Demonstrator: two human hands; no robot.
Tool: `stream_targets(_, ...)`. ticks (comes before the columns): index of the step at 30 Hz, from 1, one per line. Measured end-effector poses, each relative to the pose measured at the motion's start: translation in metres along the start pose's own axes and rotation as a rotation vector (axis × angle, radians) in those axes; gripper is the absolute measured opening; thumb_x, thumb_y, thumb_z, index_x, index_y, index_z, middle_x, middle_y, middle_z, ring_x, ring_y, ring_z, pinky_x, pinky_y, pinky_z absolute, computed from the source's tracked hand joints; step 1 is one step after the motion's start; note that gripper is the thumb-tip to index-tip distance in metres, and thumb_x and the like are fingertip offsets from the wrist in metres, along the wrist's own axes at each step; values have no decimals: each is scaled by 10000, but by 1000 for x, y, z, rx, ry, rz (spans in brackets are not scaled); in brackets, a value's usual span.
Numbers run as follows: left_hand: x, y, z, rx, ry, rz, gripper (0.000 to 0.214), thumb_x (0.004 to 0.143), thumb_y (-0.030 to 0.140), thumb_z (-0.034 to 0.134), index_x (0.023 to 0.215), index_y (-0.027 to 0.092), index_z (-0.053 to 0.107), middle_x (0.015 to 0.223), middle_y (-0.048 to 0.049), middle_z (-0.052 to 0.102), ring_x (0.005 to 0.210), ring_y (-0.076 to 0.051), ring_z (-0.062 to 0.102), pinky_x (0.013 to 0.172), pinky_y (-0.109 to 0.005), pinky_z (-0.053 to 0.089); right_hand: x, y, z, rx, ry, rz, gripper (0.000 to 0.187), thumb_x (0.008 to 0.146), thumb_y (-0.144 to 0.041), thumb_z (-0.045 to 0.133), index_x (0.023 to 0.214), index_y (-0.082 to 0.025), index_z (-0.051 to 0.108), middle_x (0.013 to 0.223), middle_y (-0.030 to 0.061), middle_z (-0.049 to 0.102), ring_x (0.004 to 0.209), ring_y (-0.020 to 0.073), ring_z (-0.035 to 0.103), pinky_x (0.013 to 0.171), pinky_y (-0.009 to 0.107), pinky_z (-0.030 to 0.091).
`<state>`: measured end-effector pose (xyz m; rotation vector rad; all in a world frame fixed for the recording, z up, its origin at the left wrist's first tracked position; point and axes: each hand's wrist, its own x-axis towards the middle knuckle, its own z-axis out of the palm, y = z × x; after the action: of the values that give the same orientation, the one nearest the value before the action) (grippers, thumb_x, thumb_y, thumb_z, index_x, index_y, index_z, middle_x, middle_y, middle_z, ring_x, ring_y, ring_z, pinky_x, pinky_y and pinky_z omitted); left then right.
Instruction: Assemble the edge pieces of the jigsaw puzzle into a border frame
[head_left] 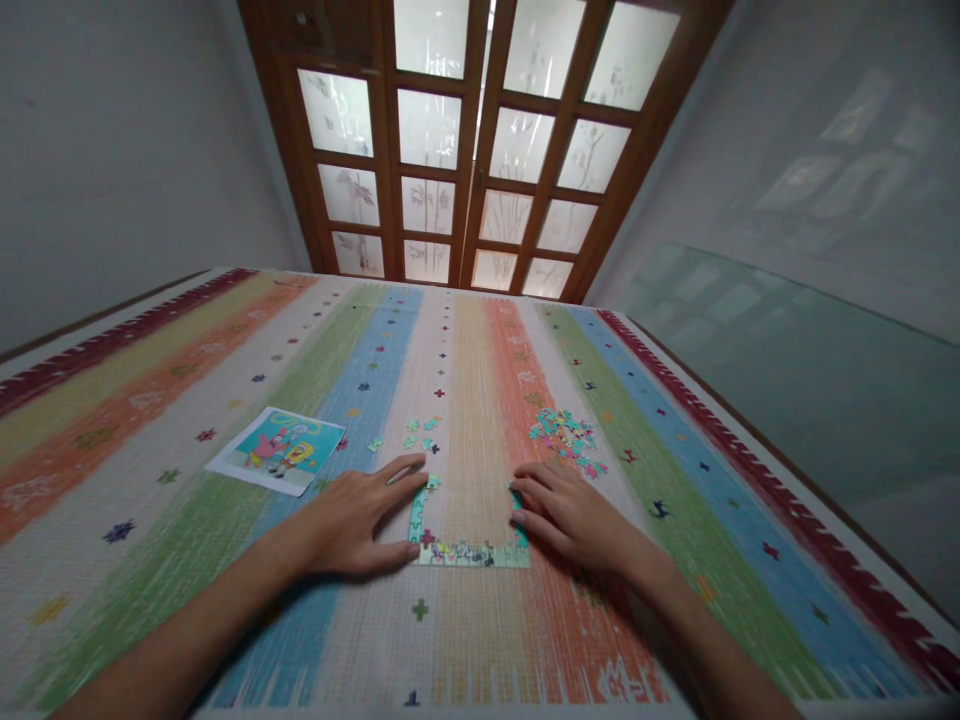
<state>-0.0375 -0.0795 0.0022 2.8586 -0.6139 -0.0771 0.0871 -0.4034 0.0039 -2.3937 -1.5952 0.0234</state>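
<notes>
You are resting both hands flat on the mat (465,640), in the lower middle of the frame, one on each side of a part-built jigsaw border (469,553). The border is lying between your hands as an open U: a bottom strip with a short arm rising at each end, the left arm taller than the right.

Your left hand (360,520) is lying palm down with the fingers stretched out and close together, pointing toward the right of the frame. Its forefinger is reaching the top of the left arm of the border, and its thumb is touching the lower left corner. Your right hand (574,515) is also lying palm down, fingers slightly spread and pointing left, with the fingertips meeting the top of the right arm. Neither hand is pinching anything that shows, though a piece could be hiding under the fingertips; the view is too small to tell.

Just above your right hand a pile (562,437) of loose pieces is sitting on the green and orange stripes. A few scattered pieces (420,432) are lying above your left hand, near the border. At the left of centre a cartoon picture (277,450) is lying flat on the mat, well apart from the border.

At the top of the frame a wooden door (480,150) with frosted panes is standing behind the mat, and a glass sheet (787,370) is leaning along the right wall.
</notes>
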Motion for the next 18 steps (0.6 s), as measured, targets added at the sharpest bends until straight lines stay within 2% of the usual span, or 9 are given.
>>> stream_targets(5,1,-3,5,-2,65,39,513,1021,407,422,1490,200,428,1596,-177,446,1139,-309,694,833,-406,588,0,-1,0,-2,21,-9,216,1068,-345,526,1173,-195,641,1198,122,666,1089,280,601,985,457,476)
stream_targets(13,1,-8,11,-25,156,91,506,999,380,484,1481,233,440,1554,-163,506,1123,-299,701,833,-382,582,0,-2,-1,7,10,8,190,1057,-343,546,1169,-215,631,1233,124,663,1089,291,602,981,470,474)
stream_targets(18,0,-7,10,-3,141,75,549,996,378,487,1518,228,412,1556,-174,502,1106,-305,709,811,-386,586,0,-2,-2,0,0,5,210,1064,-355,533,1174,-206,630,1231,128,663,1095,291,597,990,477,467)
